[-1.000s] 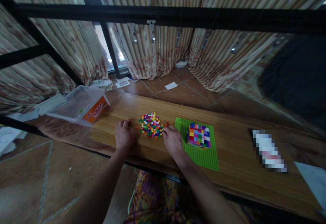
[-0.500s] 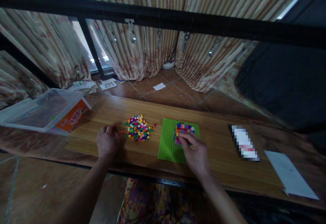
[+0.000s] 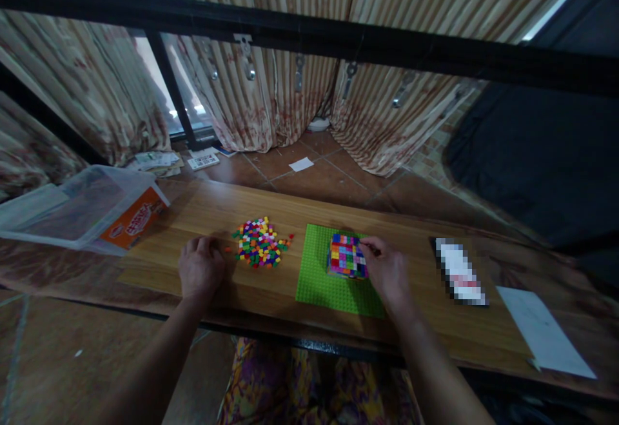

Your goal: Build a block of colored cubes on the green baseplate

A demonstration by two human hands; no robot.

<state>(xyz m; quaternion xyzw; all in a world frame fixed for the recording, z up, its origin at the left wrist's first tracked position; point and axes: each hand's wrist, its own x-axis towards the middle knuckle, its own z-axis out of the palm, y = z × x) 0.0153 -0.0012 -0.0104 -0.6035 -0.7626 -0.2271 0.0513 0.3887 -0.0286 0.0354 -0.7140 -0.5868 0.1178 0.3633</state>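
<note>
A green baseplate (image 3: 319, 283) lies on the wooden table (image 3: 435, 322), and a multicoloured block of small bricks (image 3: 345, 256) stands on it. My right hand (image 3: 389, 273) is at the block's right side, fingers pinched together against its top right edge; what they pinch is too small to make out. A heap of small coloured bricks (image 3: 258, 251) lies left of the baseplate. My left hand (image 3: 200, 269) rests on the table just left of the heap, fingers curled under, holding nothing I can see.
A clear plastic tub with an orange label (image 3: 91, 209) stands at the table's left end. A blurred-out flat object (image 3: 459, 271) and a white sheet (image 3: 541, 331) lie to the right. A black bar (image 3: 338, 38) crosses above; curtains hang behind.
My right hand left the brick heap and went right to the block on the baseplate, now at its right edge. The view swung to the right. My left hand has stayed put.
</note>
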